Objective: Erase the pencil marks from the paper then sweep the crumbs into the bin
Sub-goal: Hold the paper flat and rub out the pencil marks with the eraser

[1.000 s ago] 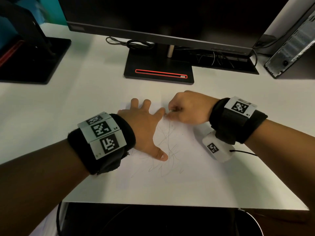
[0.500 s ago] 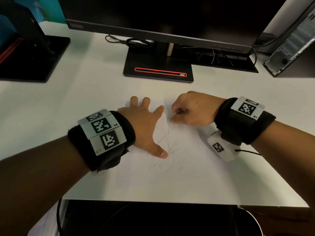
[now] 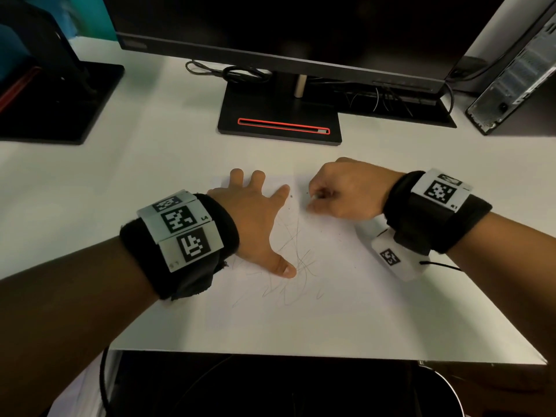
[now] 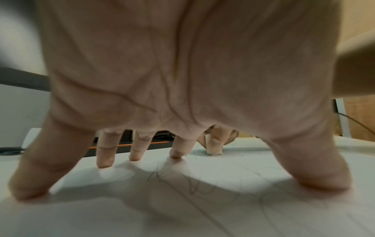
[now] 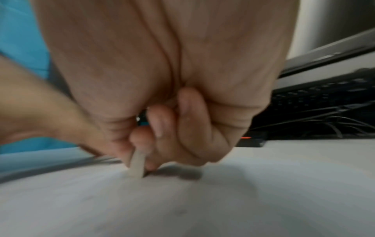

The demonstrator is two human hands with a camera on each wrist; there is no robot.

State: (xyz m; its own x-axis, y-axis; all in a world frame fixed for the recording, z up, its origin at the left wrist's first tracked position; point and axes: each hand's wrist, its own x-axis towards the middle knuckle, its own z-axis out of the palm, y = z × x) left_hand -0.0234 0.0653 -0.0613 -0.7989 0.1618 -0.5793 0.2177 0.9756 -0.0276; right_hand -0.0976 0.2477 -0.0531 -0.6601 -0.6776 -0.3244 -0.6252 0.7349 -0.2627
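Paper: white sheet flat on the white desk, near the front edge, in front of the monitor stand. Hard to separate from the desk by colour; far edge visible just beyond the left fingertips.
Pencil marks: thin grey scribble, mid-sheet, running from between the two hands down toward the near edge. Also seen under the left palm in the left wrist view.
Left hand: palm down on the sheet, fingers straight and splayed, thumb out to the right with its tip on the scribble. Left wrist view shows fingertips and thumb touching the paper, palm arched above it. Holds nothing, just pressing the sheet.
Right hand: knuckles up, fingers curled in, wrist low over the paper's right side, forearm coming in from the right. Sits just right of the left index tip, not touching it.
Eraser: small whitish block pinched between right thumb and fingertips, lower end on the paper. Also visible in the left wrist view, standing roughly upright in the pinch.
Crumbs: a few dark specks on the sheet between the hands and scattered right of the scribble.
Wrists: both carry black bands with printed tag markers.
Background: monitor above the stand, cables behind it, a second black stand base at left, a computer case at right.
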